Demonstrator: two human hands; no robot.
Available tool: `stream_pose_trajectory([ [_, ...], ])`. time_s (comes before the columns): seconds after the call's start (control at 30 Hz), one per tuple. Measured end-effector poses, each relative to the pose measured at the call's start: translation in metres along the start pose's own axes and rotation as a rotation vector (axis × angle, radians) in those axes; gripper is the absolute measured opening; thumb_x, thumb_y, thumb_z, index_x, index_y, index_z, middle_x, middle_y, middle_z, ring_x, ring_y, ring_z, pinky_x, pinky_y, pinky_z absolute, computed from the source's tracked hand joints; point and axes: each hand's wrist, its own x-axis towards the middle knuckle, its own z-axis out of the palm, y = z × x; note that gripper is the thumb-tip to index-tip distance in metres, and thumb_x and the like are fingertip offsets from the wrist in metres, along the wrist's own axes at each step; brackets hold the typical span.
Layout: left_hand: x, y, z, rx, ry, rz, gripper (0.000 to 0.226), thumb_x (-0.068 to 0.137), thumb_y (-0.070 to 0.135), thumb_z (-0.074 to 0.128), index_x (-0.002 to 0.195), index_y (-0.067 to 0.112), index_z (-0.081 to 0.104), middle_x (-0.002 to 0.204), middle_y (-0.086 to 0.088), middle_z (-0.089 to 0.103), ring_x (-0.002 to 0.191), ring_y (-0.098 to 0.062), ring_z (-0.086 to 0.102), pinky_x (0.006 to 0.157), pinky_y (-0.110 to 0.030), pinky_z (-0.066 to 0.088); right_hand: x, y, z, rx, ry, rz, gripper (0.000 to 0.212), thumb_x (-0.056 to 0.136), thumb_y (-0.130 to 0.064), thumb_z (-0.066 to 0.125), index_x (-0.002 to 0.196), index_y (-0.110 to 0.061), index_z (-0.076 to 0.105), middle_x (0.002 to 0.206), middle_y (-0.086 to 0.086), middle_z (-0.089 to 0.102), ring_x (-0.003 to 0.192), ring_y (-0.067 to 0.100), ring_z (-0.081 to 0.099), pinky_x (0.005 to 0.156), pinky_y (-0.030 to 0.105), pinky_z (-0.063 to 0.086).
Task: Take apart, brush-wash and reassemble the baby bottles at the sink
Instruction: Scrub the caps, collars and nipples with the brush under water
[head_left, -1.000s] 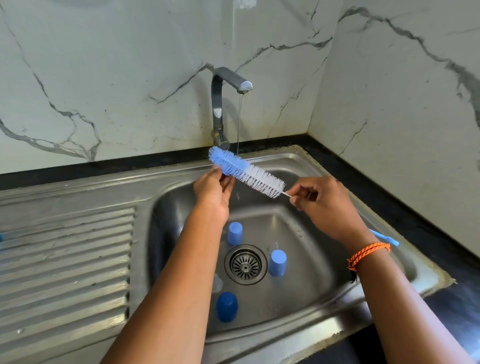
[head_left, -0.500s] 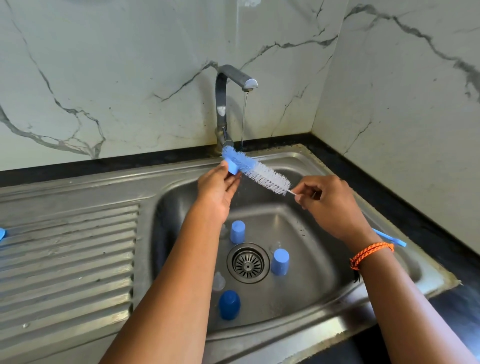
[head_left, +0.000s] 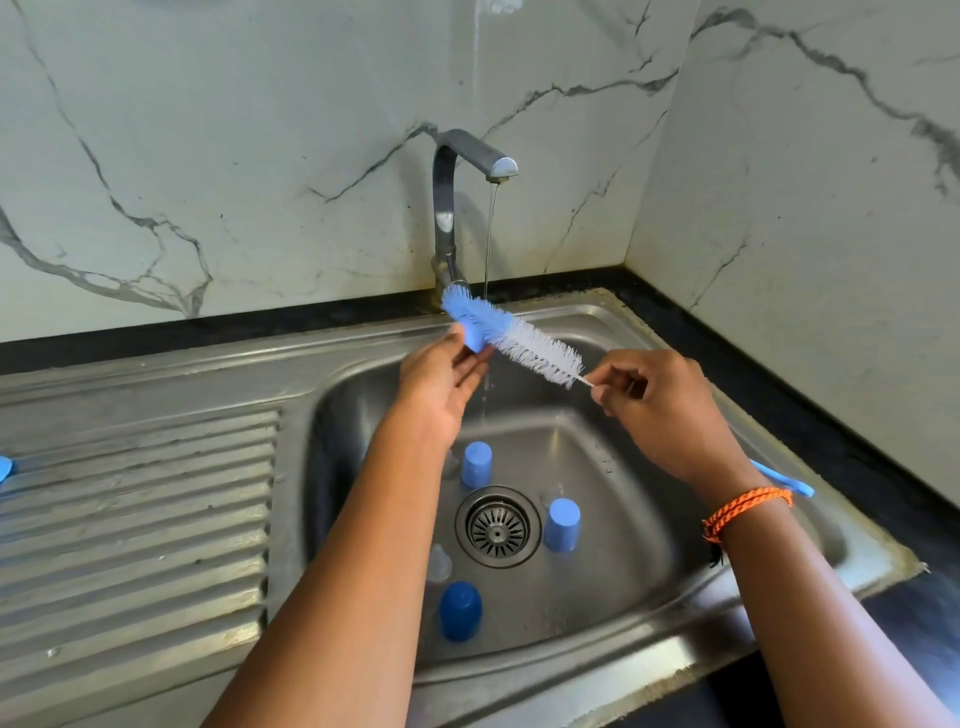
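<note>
A bottle brush (head_left: 524, 343) with a blue tip and white bristles slants over the sink basin (head_left: 649, 545), its blue end just left of the thin water stream (head_left: 490, 239). My right hand (head_left: 660, 410) grips its wire stem, and the blue handle end (head_left: 784, 480) sticks out behind my wrist. My left hand (head_left: 441, 384) pinches a small solid blue piece (head_left: 475, 338) against the brush's blue end. On the basin floor stand two light blue caps (head_left: 476, 464) (head_left: 562, 525) and a dark blue cap (head_left: 460, 610). A clear teat (head_left: 439, 564) sits near them.
The tap (head_left: 470, 150) runs at the back of the basin. The drain (head_left: 497, 527) lies in the middle of the floor. A ribbed draining board (head_left: 135, 519) extends left, with a blue object (head_left: 4, 470) at the frame's left edge. Marble walls close the corner behind and to the right.
Both hands and the brush have shifted slightly right and back, bringing the blue end up next to the water stream. The caps in the basin have not moved.
</note>
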Motion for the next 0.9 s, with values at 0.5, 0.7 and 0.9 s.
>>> stream_pose_trajectory([
  [0.5, -0.004, 0.002, -0.008, 0.030, -0.155, -0.115, 0.028, 0.100, 0.013, 0.067, 0.124, -0.001, 0.063, 0.116, -0.021, 0.076, 0.101, -0.029, 0.077, 0.082, -0.037, 0.063, 0.000, -0.003, 0.007, -0.012, 0.038, -0.020, 0.013, 0.095, -0.008, 0.071, 0.093, -0.019, 0.077, 0.074, -0.003, 0.069, 0.069, 0.014, 0.060, 0.067, 0.031, 0.049],
  [0.7, -0.001, 0.003, -0.001, -0.147, -0.140, -0.059, 0.027, 0.103, 0.013, 0.063, 0.125, -0.002, 0.063, 0.110, -0.021, 0.077, 0.099, -0.030, 0.077, 0.090, -0.038, 0.062, 0.002, 0.001, 0.000, 0.017, 0.050, -0.017, 0.013, 0.094, -0.009, 0.072, 0.090, -0.020, 0.077, 0.072, -0.007, 0.069, 0.068, 0.009, 0.059, 0.064, 0.016, 0.044],
  [0.9, 0.006, 0.007, -0.012, -0.131, -0.080, -0.050, 0.026, 0.107, 0.010, 0.054, 0.130, -0.002, 0.059, 0.122, -0.024, 0.071, 0.101, -0.031, 0.074, 0.093, -0.041, 0.059, 0.001, 0.000, 0.007, -0.011, 0.004, -0.016, 0.013, 0.093, -0.009, 0.072, 0.090, -0.021, 0.077, 0.071, -0.006, 0.069, 0.071, 0.014, 0.061, 0.067, 0.023, 0.047],
])
